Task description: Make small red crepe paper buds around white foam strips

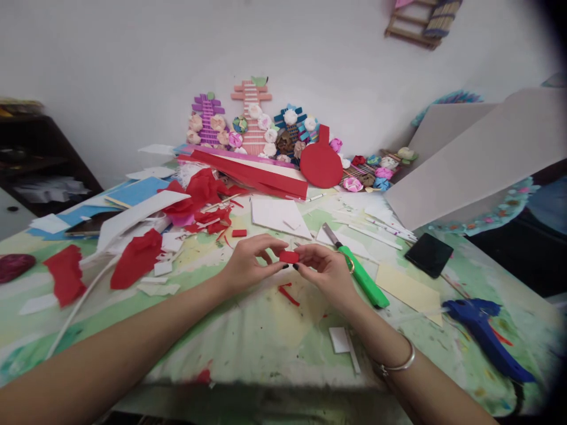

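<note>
Left edge of the bench [212, 348]: a dark red oval thing [16, 268] lies at nine o'clock from the small red piece [289, 257] in the person's fingers, twelve being toward the wall.
Red scraps: two ragged ones [138, 261], also at nine, a white cable [84, 298] running between them.
Blue sheets: between nine and ten, a pile of them [133, 192] mixed with white ones; crumpled red paper [206, 188] sits toward ten.
Ornaments: around eleven, a purple one [207, 118] and a pink one [254, 141] stand against the wall among paper flowers.
Red block: a little one [239, 233] lies at ten, just beside the left hand [252, 260].
Left grip: narrow, thumb and finger pinching the near end of the small red piece.
Small red piece: held between both hands, above the bench; thin red strips [290, 294] lie at six.
Right grip: narrow too, the right hand [325, 268] pinching the other end.
Red disc: round with a tab [322, 162], propped at one.
Green cutter: at three [365, 280], just beside the right hand.
Dark square: flat [429, 255], farther out at three.
Blue glue gun: between three and four [478, 321], near the bench's right side.
</note>
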Demonstrator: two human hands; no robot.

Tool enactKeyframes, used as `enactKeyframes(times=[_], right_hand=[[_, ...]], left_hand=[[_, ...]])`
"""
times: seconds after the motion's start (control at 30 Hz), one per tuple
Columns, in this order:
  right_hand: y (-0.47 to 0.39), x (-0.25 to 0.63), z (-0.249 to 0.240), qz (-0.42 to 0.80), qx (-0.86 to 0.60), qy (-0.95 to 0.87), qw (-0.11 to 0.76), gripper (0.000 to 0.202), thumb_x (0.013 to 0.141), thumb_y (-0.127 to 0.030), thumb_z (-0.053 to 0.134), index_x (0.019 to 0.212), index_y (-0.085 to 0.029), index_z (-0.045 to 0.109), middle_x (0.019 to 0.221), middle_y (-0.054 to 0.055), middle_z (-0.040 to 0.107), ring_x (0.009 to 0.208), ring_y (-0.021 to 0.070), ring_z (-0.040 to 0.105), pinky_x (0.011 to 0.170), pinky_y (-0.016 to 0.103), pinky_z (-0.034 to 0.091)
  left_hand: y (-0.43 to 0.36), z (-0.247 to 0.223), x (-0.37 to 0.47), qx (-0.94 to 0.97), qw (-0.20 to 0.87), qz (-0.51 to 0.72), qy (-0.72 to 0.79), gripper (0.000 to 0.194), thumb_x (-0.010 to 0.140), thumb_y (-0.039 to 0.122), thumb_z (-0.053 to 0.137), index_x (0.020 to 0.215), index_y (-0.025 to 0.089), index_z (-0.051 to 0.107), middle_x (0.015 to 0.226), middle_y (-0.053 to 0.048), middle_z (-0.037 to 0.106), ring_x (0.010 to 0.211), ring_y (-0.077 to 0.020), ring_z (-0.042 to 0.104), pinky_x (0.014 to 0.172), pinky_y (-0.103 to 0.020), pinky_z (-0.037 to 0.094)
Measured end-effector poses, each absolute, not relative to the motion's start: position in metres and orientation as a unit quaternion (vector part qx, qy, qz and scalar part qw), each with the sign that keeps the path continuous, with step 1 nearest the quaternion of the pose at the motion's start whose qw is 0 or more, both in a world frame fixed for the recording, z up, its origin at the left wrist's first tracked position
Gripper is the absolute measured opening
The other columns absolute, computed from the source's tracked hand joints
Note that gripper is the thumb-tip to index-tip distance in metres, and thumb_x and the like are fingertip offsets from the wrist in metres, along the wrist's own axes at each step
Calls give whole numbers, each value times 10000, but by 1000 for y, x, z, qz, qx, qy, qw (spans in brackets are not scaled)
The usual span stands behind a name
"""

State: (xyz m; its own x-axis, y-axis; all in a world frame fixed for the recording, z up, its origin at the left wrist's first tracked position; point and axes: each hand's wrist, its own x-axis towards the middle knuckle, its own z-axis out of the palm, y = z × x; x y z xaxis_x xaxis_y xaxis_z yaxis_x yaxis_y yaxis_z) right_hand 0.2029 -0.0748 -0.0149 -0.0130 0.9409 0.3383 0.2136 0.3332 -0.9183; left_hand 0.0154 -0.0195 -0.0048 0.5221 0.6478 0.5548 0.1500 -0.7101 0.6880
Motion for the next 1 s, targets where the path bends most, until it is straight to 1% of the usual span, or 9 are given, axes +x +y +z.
enactKeyframes(times=[0.17, 0.3, 0.37, 0.43, 0.5, 0.6, 0.7, 0.8, 1.0], right_hand=[[-76, 202, -13, 335, -447, -643, 524, 182, 726, -151, 644, 902, -169, 684, 840, 46, 720, 733, 142, 663, 722, 296, 557], [-76, 201, -13, 327, -442, -662, 510, 171, 746, -162, 641, 910, -180, 686, 851, 44, 721, 760, 154, 673, 733, 306, 557], [-75, 203, -14, 297, -461, -669, 502, 196, 750, -169, 640, 938, -188, 690, 834, 41, 722, 740, 158, 670, 727, 315, 553], [-74, 207, -16, 260, -495, -661, 501, 218, 744, -175, 643, 954, -190, 697, 808, 43, 721, 707, 164, 663, 709, 322, 542], [-73, 213, -17, 246, -519, -635, 517, 174, 735, -193, 645, 895, -184, 713, 789, 51, 719, 682, 169, 654, 684, 323, 528], [-73, 221, -14, 276, -521, -592, 549, 94, 723, -221, 645, 773, -173, 709, 714, 38, 693, 604, 148, 615, 611, 291, 496], [-73, 226, -8, 290, -514, -562, 579, 82, 730, -246, 649, 733, -168, 675, 623, 1, 624, 531, 109, 534, 532, 242, 427], [-72, 226, -4, 288, -503, -548, 603, 126, 767, -281, 635, 713, -171, 607, 576, -22, 568, 505, 96, 479, 504, 225, 384], [-75, 226, -1, 280, -490, -573, 595, 279, 867, -361, 559, 659, -176, 546, 565, -23, 527, 529, 99, 467, 551, 238, 375]], left_hand=[[-20, -4, 16, 860, 236, 407, 199, 176, 757, 154, 628, 920, 159, 697, 810, -68, 685, 717, -148, 621, 678, -257, 515], [-19, -4, 16, 848, 287, 391, 216, 145, 734, 153, 646, 874, 144, 683, 767, -58, 669, 675, -141, 613, 630, -239, 505], [-14, -2, 13, 854, 289, 368, 228, 133, 719, 175, 662, 847, 148, 687, 760, -57, 678, 666, -143, 611, 619, -236, 499], [-3, 0, 6, 866, 259, 353, 242, 135, 709, 207, 681, 832, 154, 702, 763, -63, 697, 666, -148, 611, 611, -233, 489], [13, 3, -4, 861, 221, 367, 274, 164, 737, 259, 679, 864, 164, 721, 781, -68, 706, 670, -148, 613, 597, -223, 478], [43, 3, -25, 846, 156, 381, 340, 224, 732, 297, 689, 908, 167, 736, 787, -67, 716, 658, -152, 609, 583, -223, 457], [69, -3, -45, 837, 102, 354, 406, 230, 712, 286, 680, 904, 178, 745, 823, -57, 734, 692, -172, 610, 629, -248, 451], [81, -8, -56, 842, 99, 292, 444, 190, 685, 272, 693, 846, 190, 752, 796, -36, 737, 726, -188, 621, 672, -266, 443], [78, -11, -57, 835, 125, 263, 467, 180, 720, 235, 654, 863, 188, 751, 775, -31, 717, 710, -180, 595, 646, -268, 413]])
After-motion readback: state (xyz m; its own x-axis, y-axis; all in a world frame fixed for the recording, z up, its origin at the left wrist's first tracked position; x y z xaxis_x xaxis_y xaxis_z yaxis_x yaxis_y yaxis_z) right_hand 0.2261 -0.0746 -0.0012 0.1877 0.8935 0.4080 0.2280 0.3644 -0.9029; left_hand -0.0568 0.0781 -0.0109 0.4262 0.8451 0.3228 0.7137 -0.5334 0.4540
